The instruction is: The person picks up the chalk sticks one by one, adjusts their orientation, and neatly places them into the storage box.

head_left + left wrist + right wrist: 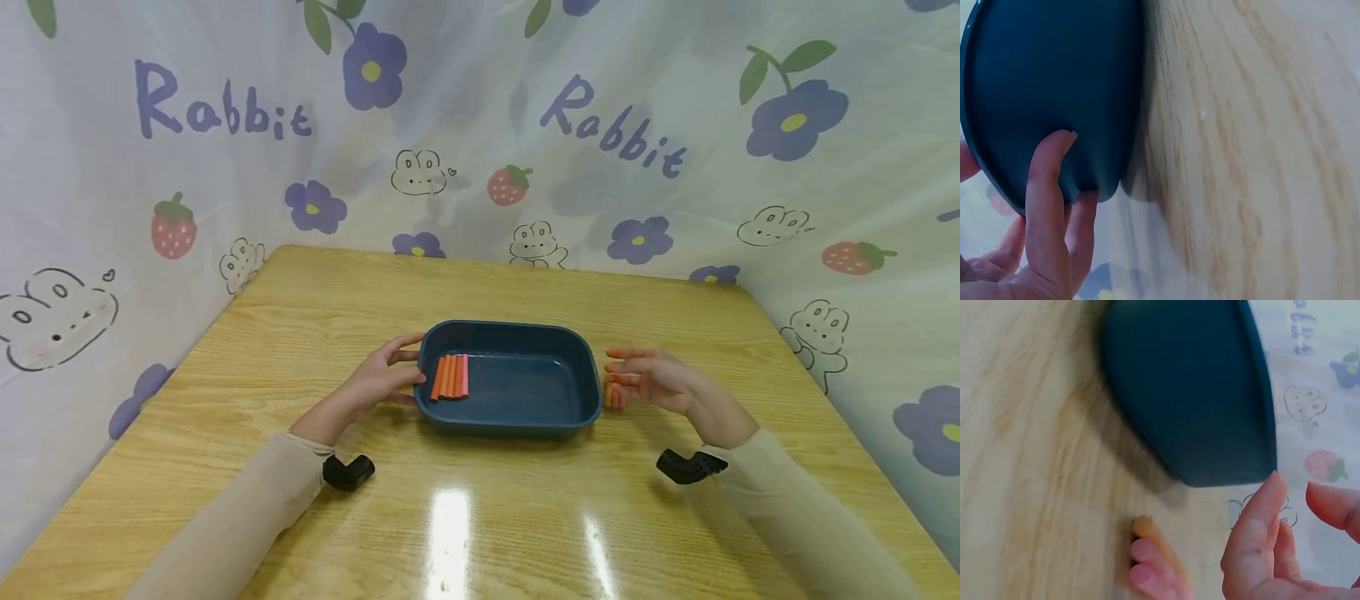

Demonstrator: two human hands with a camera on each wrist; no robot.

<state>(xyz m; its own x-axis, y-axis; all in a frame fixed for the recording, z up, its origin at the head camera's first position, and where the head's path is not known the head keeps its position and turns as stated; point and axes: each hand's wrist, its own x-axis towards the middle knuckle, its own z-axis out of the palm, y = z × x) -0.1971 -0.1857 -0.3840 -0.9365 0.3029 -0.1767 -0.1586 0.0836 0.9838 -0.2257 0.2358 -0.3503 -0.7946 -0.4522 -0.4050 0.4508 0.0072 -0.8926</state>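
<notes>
A dark blue rectangular basin (517, 429) stands on the wooden table. My left hand (382, 375) grips its left end, thumb at the rim and fingers against the outer wall (1097, 81). Inside, at the left, several orange sticks (448, 377) and a pink stick (465, 375) lie side by side; they look like chalk. Off the basin's right end, my right hand (652, 379) hovers with thumb and fingers apart, nothing between them. Beneath it an orange stick (1143, 525) and two pink sticks (1142, 550) lie on the table, partly hidden in the head view.
The wooden table (300, 308) extends around the basin on all sides. A white curtain (480, 108) printed with rabbits, flowers and strawberries hangs behind it and along both sides. Black fittings (348, 472) sit at both wrists.
</notes>
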